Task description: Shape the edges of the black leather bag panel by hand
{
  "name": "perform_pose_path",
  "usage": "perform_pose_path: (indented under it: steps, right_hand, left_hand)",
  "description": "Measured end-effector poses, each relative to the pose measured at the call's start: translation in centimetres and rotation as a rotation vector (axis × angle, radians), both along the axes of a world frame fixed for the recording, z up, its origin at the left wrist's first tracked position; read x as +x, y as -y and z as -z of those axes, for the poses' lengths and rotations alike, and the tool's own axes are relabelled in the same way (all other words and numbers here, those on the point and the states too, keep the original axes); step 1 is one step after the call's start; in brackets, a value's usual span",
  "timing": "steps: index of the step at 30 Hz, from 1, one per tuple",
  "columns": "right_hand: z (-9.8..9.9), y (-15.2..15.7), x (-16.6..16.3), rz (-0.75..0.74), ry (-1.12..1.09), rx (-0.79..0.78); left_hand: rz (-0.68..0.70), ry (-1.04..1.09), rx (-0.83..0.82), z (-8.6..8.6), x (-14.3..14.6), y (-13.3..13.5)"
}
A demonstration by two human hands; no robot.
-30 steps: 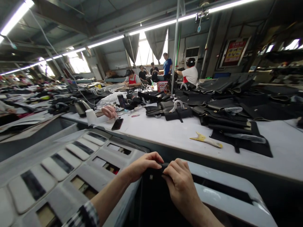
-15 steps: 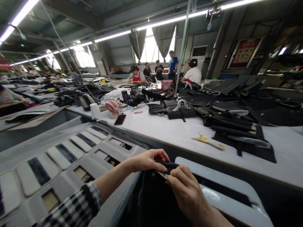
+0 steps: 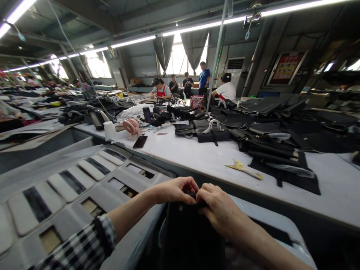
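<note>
Both hands, left [image 3: 174, 190] and right [image 3: 218, 206], pinch the top edge of a black piece [image 3: 191, 232] between them, likely folding; firm pressing seems next

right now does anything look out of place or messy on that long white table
Nothing looks damaged or spilled. The one stray item is a yellow-handled scraper lying askew by itself on the white table, apart from the black bags. Both hands, left hand and right hand, pinch the black piece.
</note>
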State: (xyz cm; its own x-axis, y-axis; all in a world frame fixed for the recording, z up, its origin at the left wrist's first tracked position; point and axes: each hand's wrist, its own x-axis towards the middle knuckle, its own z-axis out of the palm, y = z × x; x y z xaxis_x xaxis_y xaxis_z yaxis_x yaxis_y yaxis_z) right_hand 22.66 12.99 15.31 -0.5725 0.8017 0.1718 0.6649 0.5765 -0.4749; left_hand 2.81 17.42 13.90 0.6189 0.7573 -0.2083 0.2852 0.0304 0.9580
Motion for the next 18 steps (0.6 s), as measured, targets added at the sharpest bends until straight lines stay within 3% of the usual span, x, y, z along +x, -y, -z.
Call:
perform_pose_path:
  steps: [4, 7, 12, 15, 18]
  right_hand:
    - [-0.8, -1.4, 0.1, -0.044, 0.113, -0.045]
    - [0.1, -1.1, -0.3, -0.061, 0.170, 0.033]
    - [2.4, 2.3, -1.3, -0.074, 0.185, 0.378]
    - [2.5, 3.8, -1.7, -0.131, 0.180, 0.593]
    - [2.0, 3.9, -1.6, -0.161, 0.163, 0.683]
  left_hand:
    - [-0.002, -0.056, 0.035, 0.1, 0.4, -0.3]
    - [-0.021, -0.074, 0.036, 0.2, 0.8, -0.5]
    - [-0.055, -0.078, -0.008, 0.3, 1.3, -0.3]
    - [-0.033, -0.087, -0.021, 0.1, 1.4, -0.4]
    - [0.048, -0.107, -0.006, -0.3, 1.0, -0.7]
